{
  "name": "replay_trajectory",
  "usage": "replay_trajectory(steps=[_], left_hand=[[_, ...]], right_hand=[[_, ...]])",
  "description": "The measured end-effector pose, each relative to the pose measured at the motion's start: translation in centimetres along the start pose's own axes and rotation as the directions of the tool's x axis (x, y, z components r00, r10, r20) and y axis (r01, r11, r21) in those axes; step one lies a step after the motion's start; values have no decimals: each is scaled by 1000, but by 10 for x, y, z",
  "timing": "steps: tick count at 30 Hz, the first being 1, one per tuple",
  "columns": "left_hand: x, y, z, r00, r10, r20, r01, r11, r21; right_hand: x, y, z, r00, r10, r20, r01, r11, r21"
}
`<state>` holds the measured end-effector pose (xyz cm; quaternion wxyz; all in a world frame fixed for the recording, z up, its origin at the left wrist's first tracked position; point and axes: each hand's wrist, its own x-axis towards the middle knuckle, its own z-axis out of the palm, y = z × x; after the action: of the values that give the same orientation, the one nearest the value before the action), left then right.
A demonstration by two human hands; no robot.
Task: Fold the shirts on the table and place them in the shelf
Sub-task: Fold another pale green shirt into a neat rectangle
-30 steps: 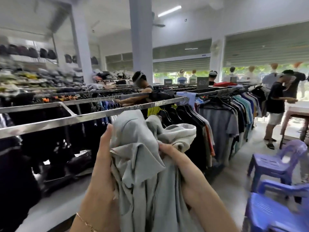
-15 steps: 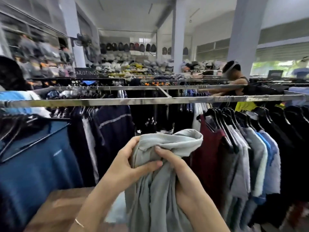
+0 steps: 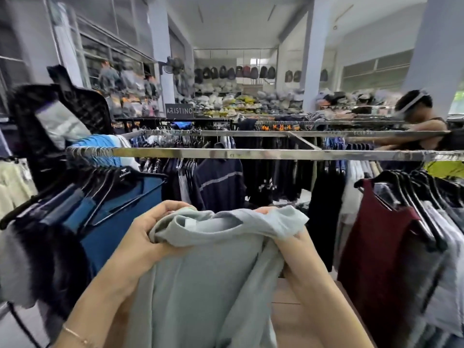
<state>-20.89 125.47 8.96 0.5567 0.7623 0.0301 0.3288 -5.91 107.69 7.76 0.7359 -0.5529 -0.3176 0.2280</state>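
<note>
Shirt: pale grey-green shirt [image 3: 200, 277], held up at chest height in front of the clothes rail, collar end uppermost, body hanging down out of view at the bottom edge.
Collar: bunched and open between the two hands, a small label visible inside.
Left hand: left hand [image 3: 148, 237] clenched round the upper left of the shirt, fingers curled over the top edge, thumb pressed on the front of the cloth; thin bracelet [image 3: 75, 335] on the wrist.
Right hand: right hand [image 3: 288, 247] grasping the upper right of the shirt, cloth gathered in the fist and partly covering the fingers.
Table: wooden table [image 3: 296, 320] showing below and right of the shirt; the shirt hangs over it, contact cannot be told.
Rail: metal clothes rail [image 3: 251, 154] crossing the view behind the shirt.
Left of shirt: blue shirt [image 3: 118, 222] on a black hanger.
Right of shirt: maroon top [image 3: 376, 252] on a black hanger, lighter garments beside it.
Background: sign [image 3: 179, 111] reading ARISTINO; backpacks [image 3: 233, 72] hung in a row on the far wall; a person [image 3: 421, 116] leaning at a far rail, right.
</note>
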Motion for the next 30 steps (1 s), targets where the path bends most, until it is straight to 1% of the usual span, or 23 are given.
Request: replay_trajectory(steps=[2, 3, 5, 7, 9, 12, 17, 19, 21, 24, 26, 28, 29, 30], left_hand=[[9, -7, -14, 1000, -25, 13, 25, 1000, 4], [13, -11, -22, 999, -43, 29, 43, 999, 19], [21, -20, -41, 988, -98, 116, 88, 992, 87], [31, -32, -59, 960, -156, 231, 108, 972, 208], [42, -46, -72, 941, -184, 285, 79, 936, 344], [57, -66, -79, 935, -203, 291, 73, 912, 404], [80, -99, -91, 960, -221, 171, 131, 897, 422], [85, -111, -95, 972, -213, 96, 155, 894, 421], [88, -125, -93, 982, -190, 6, 174, 910, 377], [90, -133, -76, 991, -73, -110, 105, 944, 314], [94, -137, -63, 977, -18, -213, 86, 945, 316], [95, -140, -51, 944, 97, -315, 53, 899, 434], [93, -141, -46, 913, 185, -363, 26, 863, 504], [90, -142, -42, 867, 274, -417, 2, 834, 552]], right_hand=[[13, 5, -1, 996, -38, -78, 31, 995, -93], [18, 8, -2, 992, -33, -125, 18, 992, -124], [24, 14, -10, 976, 17, -217, -49, 988, -145], [25, 19, -21, 960, 44, -277, -89, 984, -152], [21, 20, -34, 958, 28, -285, -87, 977, -196], [16, 17, -51, 957, -3, -290, -78, 960, -269], [23, 7, -86, 945, -43, -323, -75, 936, -344], [29, 4, -98, 954, -36, -297, -78, 929, -362], [34, 3, -108, 966, -28, -258, -78, 917, -390], [41, -1, -120, 985, -27, -169, -51, 896, -440], [46, -5, -125, 995, -2, -97, -44, 883, -468], [51, -9, -129, 998, -9, -63, -27, 837, -547], [52, -10, -131, 998, -35, -51, -1, 812, -584], [53, -11, -133, 998, -58, -37, 25, 807, -590]])
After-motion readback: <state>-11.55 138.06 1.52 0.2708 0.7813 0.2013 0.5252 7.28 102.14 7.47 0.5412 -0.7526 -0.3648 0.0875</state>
